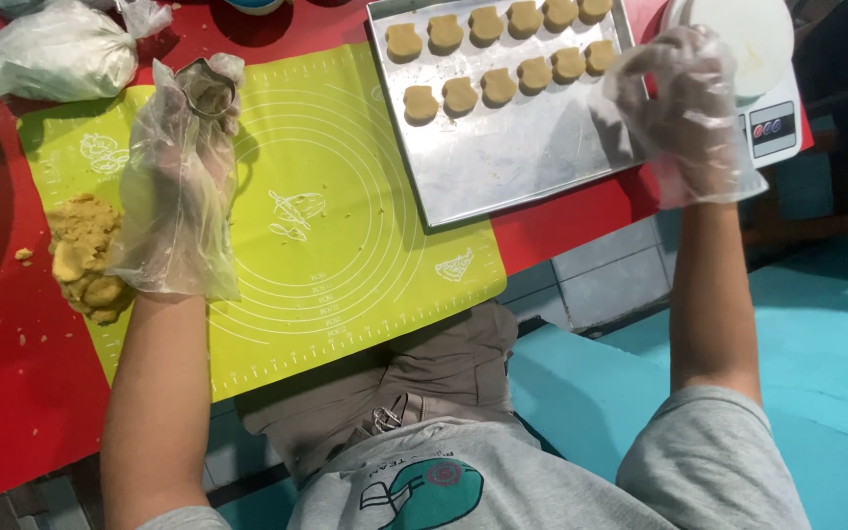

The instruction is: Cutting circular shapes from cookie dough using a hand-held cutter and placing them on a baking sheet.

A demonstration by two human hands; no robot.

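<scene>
My left hand [181,186], in a loose clear plastic glove, holds a small metal cookie cutter [206,88] with dough in it, above the green silicone mat [345,245]. My right hand [684,108], gloved the same way, hovers with fingers spread over the right edge of the metal baking tray [503,167]. Two rows of several cut dough shapes [498,86] lie along the far side of the tray. A lump of tan dough [85,260] sits at the mat's left edge, just beside my left wrist.
A tied plastic bag of flour-like powder [46,54] lies at the far left on the red table [12,393]. A white kitchen scale [768,88] with a bowl stands right of the tray. Crumbs dot the table. Blue floor lies to the right.
</scene>
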